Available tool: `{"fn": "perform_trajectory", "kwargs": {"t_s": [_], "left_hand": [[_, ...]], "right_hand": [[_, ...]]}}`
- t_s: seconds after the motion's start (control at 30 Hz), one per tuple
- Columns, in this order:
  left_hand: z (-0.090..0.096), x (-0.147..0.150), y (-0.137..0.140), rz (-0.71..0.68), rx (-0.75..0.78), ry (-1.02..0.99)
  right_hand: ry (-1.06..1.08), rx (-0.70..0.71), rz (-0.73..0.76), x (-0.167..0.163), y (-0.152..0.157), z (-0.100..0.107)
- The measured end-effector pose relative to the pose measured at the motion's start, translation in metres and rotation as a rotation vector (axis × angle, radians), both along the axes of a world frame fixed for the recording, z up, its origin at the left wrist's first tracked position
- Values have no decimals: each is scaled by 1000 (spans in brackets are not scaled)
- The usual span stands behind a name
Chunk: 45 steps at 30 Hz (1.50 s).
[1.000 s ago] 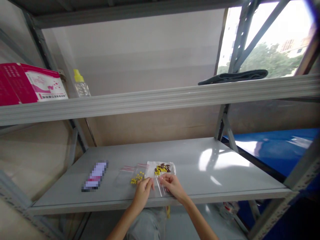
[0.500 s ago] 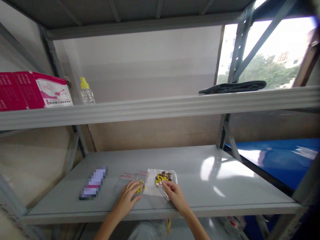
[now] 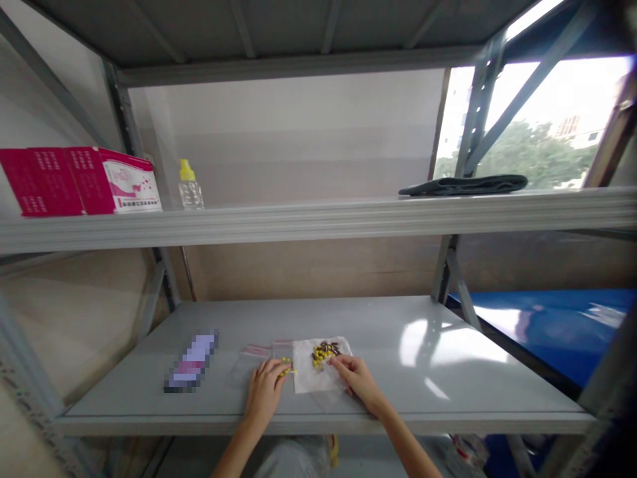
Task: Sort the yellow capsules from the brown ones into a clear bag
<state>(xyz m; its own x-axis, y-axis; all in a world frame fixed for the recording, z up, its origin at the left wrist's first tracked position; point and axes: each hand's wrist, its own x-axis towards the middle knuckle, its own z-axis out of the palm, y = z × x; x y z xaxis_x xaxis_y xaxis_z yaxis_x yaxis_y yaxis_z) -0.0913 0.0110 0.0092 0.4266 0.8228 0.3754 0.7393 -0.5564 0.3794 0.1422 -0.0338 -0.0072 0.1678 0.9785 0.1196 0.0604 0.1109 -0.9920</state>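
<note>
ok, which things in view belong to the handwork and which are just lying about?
In the handwork:
left hand, at yellow pieces
right hand, at the yellow-and-brown pile
white sheet under the pile
clear zip bags by the left hand

Apparently just lying about:
pixelated phone-like slab
red-and-white carton
yellow-capped bottle
dark folded item

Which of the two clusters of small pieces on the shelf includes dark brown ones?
The mixed cluster on the white sheet, by the right hand. It shows dark brown and yellow; the other cluster, by the left hand, shows only yellow.
</note>
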Motion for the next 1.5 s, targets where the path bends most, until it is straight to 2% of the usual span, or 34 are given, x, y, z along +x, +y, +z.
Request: {"fn": "perform_trajectory", "kwargs": {"t_s": [0.13,0.27,0.43,0.6,0.77,0.93,1.2,1.5], "left_hand": [[-3,5,-2,63,61,1],[-6,6,-5,87,127,3],[-9,6,-7,167,185,7],[-11,9,-4,262,133,30],[-5,14,6,374,36,39],[-5,19,10,448,74,106],[-11,19,8,441,98,80],[-17,16,14,287,143,-256]], "right_hand": [[64,-3,-77,4,-1,-2],[150,78,-194,5,-8,2],[175,98,-184,6,-12,4],[148,68,-173,7,-11,0],[102,64,-205,7,-10,0],[131,51,-196,6,-10,2],[95,46,-198,7,-11,1],[107,27,-196,9,-12,-2]]}}
